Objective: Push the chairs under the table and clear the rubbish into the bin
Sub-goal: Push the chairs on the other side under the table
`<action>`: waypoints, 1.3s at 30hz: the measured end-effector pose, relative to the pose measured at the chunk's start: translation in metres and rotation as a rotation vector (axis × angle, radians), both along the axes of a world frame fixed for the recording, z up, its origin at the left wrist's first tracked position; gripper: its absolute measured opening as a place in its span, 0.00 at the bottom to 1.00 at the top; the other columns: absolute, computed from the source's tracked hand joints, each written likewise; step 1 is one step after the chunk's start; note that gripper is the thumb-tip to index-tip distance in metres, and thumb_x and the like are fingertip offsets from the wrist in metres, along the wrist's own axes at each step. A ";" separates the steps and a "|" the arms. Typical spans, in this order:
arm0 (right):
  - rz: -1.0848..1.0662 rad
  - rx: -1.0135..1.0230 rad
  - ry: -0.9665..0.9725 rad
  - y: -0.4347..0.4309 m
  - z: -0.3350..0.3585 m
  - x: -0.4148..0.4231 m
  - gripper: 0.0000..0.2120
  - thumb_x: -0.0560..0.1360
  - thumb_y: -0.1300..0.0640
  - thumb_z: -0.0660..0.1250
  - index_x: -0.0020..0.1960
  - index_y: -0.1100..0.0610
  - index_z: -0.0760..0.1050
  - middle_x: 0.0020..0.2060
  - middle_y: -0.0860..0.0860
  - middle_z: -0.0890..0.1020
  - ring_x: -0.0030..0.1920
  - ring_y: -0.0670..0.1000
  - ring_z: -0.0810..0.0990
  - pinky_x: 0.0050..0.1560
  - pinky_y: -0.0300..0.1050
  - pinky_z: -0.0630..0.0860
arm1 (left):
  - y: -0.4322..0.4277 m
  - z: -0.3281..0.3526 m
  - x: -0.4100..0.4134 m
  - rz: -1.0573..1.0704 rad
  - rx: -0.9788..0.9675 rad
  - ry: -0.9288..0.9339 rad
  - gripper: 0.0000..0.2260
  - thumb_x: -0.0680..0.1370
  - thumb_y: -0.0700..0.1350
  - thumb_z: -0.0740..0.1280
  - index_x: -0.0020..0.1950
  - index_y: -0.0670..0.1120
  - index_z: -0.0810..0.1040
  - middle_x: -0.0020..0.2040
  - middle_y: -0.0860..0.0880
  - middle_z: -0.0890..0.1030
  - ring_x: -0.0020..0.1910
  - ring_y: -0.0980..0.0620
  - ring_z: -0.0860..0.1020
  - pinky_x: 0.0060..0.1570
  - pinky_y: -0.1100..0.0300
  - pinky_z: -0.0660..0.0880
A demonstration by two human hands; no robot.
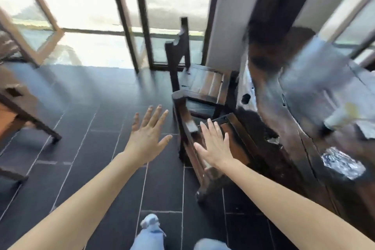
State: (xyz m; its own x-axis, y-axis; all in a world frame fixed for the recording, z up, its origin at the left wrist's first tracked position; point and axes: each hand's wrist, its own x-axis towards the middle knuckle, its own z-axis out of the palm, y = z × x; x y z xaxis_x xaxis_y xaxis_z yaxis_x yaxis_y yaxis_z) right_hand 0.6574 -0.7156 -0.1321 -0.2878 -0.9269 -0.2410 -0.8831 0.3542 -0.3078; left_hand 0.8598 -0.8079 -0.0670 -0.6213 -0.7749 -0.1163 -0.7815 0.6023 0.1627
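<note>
Both bare arms reach forward, fingers spread and released: left hand (149, 138) over dark floor tiles (91, 148), right hand (214, 148) against a wooden chair (187, 128) beside the worktop (300, 128).

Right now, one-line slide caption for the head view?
Both open hands, left and right, reach for the near wooden chair beside the dark slab table.

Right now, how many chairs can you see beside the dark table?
2: the near chair by the right hand, and the far chair beyond it toward the glass doors. Others may be out of view.
</note>
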 end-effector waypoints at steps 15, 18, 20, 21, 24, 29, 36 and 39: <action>-0.525 0.228 -0.087 -0.095 -0.031 -0.041 0.34 0.79 0.39 0.53 0.78 0.48 0.41 0.79 0.51 0.40 0.78 0.58 0.39 0.72 0.69 0.45 | -0.212 -0.039 -0.116 -0.467 0.097 -0.027 0.31 0.78 0.56 0.60 0.77 0.56 0.49 0.79 0.51 0.44 0.78 0.48 0.42 0.73 0.40 0.41; -0.615 0.364 -0.137 -0.096 -0.038 -0.054 0.34 0.78 0.37 0.53 0.78 0.47 0.43 0.79 0.52 0.43 0.78 0.60 0.42 0.71 0.71 0.47 | -0.242 -0.056 -0.131 -0.508 0.156 -0.110 0.32 0.77 0.57 0.62 0.77 0.57 0.51 0.79 0.51 0.44 0.78 0.47 0.45 0.74 0.40 0.48; -0.694 0.471 -0.194 -0.089 -0.038 -0.055 0.34 0.78 0.37 0.54 0.78 0.48 0.47 0.79 0.51 0.49 0.78 0.60 0.48 0.70 0.71 0.51 | -0.262 -0.071 -0.134 -0.476 0.256 -0.157 0.33 0.75 0.58 0.64 0.76 0.58 0.53 0.79 0.50 0.47 0.77 0.46 0.50 0.73 0.40 0.55; -0.730 0.519 -0.220 -0.083 -0.038 -0.053 0.33 0.77 0.37 0.54 0.78 0.48 0.51 0.78 0.51 0.54 0.77 0.60 0.53 0.69 0.70 0.54 | -0.269 -0.077 -0.134 -0.462 0.328 -0.174 0.34 0.74 0.58 0.66 0.76 0.57 0.55 0.79 0.49 0.48 0.77 0.44 0.52 0.72 0.41 0.59; -0.877 0.612 -0.246 -0.052 -0.041 -0.035 0.29 0.76 0.40 0.57 0.74 0.48 0.58 0.72 0.50 0.67 0.70 0.58 0.67 0.66 0.64 0.62 | -0.282 -0.094 -0.132 -0.468 0.537 -0.188 0.37 0.72 0.54 0.70 0.76 0.55 0.54 0.78 0.46 0.53 0.74 0.44 0.60 0.71 0.51 0.63; -1.434 0.445 -0.367 -0.008 -0.044 0.029 0.20 0.73 0.42 0.61 0.62 0.47 0.71 0.61 0.49 0.75 0.59 0.57 0.76 0.57 0.50 0.72 | -0.296 -0.111 -0.150 -0.552 0.587 -0.156 0.35 0.69 0.50 0.72 0.73 0.49 0.61 0.68 0.46 0.71 0.62 0.47 0.73 0.60 0.56 0.69; -1.814 0.124 -0.324 -0.032 -0.050 0.067 0.27 0.67 0.50 0.73 0.62 0.48 0.66 0.60 0.51 0.66 0.51 0.60 0.79 0.48 0.48 0.73 | -0.283 -0.122 -0.170 -0.528 0.660 -0.199 0.30 0.68 0.46 0.76 0.65 0.45 0.66 0.59 0.42 0.71 0.55 0.41 0.75 0.54 0.52 0.72; -1.880 0.066 -0.305 -0.033 -0.056 0.064 0.25 0.69 0.53 0.74 0.63 0.49 0.69 0.60 0.54 0.69 0.50 0.61 0.79 0.52 0.50 0.74 | -0.282 -0.123 -0.163 -0.518 0.640 -0.138 0.29 0.66 0.45 0.76 0.63 0.48 0.67 0.58 0.45 0.71 0.53 0.41 0.76 0.49 0.50 0.73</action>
State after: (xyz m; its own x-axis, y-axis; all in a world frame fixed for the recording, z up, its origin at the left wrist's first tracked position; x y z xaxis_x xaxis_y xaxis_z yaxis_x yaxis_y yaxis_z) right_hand 0.7212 -0.7486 -0.1885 -0.7150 0.5008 -0.4879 0.6770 0.6702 -0.3041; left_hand 0.6966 -1.0894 -0.1901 -0.8286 -0.1534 -0.5384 -0.4692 0.7150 0.5183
